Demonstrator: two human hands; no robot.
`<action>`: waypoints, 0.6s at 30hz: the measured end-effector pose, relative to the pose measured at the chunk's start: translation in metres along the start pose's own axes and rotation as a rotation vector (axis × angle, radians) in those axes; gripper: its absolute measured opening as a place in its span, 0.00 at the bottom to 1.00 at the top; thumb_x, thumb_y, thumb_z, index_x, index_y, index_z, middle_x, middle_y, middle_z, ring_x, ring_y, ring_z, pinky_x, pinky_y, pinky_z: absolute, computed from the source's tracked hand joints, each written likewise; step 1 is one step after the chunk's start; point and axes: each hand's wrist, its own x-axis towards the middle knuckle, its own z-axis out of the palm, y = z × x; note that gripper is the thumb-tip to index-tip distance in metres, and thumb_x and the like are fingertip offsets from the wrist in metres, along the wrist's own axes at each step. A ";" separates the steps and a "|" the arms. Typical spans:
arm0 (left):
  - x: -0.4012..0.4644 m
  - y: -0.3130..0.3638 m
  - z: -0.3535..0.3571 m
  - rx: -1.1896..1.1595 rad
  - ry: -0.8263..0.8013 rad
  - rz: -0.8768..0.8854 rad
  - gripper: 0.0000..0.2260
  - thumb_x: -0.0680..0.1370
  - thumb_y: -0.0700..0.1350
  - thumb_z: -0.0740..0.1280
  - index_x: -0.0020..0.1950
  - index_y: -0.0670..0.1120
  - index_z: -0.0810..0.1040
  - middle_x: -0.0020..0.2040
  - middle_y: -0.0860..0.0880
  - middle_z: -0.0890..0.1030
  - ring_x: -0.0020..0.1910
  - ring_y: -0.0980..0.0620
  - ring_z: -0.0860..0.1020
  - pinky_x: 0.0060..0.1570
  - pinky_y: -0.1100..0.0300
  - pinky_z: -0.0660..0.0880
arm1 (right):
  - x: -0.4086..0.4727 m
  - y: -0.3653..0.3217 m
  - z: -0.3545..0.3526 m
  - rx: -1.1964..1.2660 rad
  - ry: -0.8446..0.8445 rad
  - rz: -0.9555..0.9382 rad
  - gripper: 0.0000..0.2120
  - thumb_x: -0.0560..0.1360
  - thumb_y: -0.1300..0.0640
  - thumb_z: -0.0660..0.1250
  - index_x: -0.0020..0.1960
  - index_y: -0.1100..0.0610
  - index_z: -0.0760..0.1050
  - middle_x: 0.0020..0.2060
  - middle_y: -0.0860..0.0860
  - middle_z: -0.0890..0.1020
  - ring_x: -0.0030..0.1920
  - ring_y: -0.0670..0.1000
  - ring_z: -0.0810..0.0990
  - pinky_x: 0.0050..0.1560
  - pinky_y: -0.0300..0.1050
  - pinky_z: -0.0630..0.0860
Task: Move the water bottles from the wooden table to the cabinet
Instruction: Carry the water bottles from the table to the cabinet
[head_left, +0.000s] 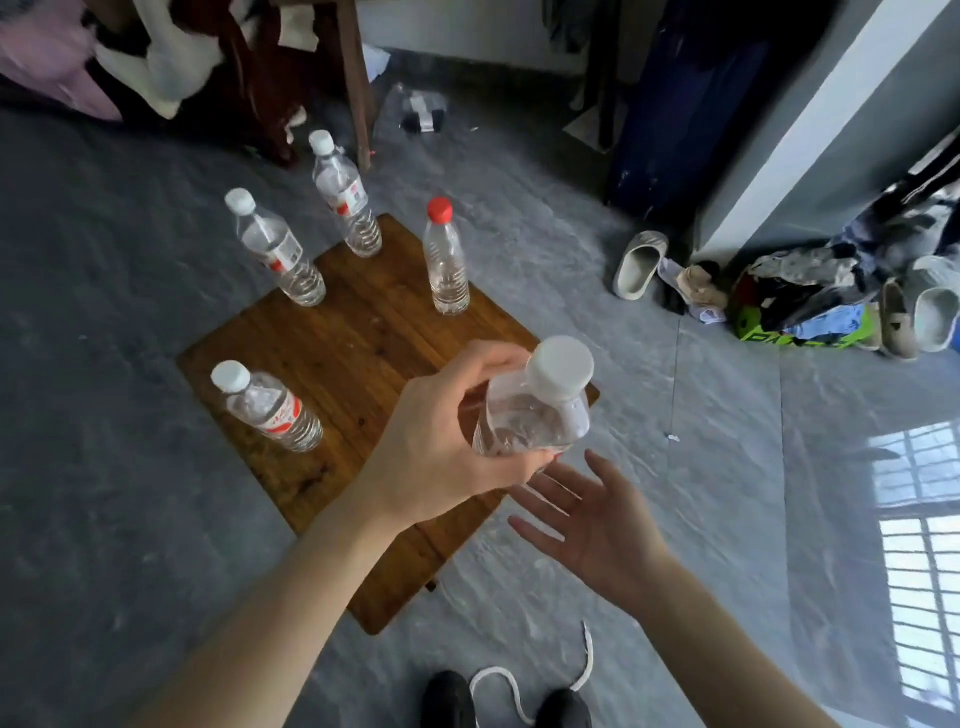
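Left hand (441, 441) gripping a white-capped bottle (535, 410) raised above the wooden surface (363, 332), right hand (592, 525) spread palm-up just beside it, four bottles (445, 260) standing on the surface

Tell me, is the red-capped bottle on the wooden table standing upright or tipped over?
Upright: the red-capped bottle stands on its base on the wooden table, cap on top.

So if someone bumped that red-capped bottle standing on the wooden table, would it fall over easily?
Probably. The red-capped bottle is tall and narrow on a small base, so a sideways knock would likely tip it. It looks nearly empty, so it is probably light and slides easily on the wooden table. Once down, its round body would probably roll.
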 end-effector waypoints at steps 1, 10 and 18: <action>0.007 0.015 -0.007 -0.018 -0.009 0.007 0.31 0.68 0.52 0.82 0.67 0.54 0.73 0.59 0.60 0.83 0.61 0.57 0.81 0.55 0.66 0.79 | -0.012 -0.008 0.003 0.024 -0.025 0.015 0.22 0.76 0.45 0.65 0.57 0.63 0.83 0.58 0.61 0.83 0.60 0.61 0.82 0.57 0.61 0.80; 0.067 0.192 -0.057 -0.130 -0.119 0.056 0.30 0.66 0.54 0.81 0.65 0.61 0.75 0.58 0.61 0.84 0.59 0.54 0.83 0.54 0.64 0.80 | -0.165 -0.083 0.048 0.152 -0.171 -0.002 0.28 0.78 0.42 0.62 0.63 0.65 0.79 0.66 0.61 0.79 0.65 0.62 0.79 0.60 0.60 0.79; 0.106 0.345 -0.069 -0.221 -0.161 0.157 0.31 0.65 0.56 0.81 0.67 0.59 0.76 0.58 0.56 0.85 0.59 0.49 0.83 0.57 0.53 0.82 | -0.298 -0.156 0.079 0.110 -0.264 -0.142 0.26 0.76 0.46 0.65 0.64 0.66 0.79 0.65 0.62 0.79 0.62 0.62 0.80 0.65 0.60 0.75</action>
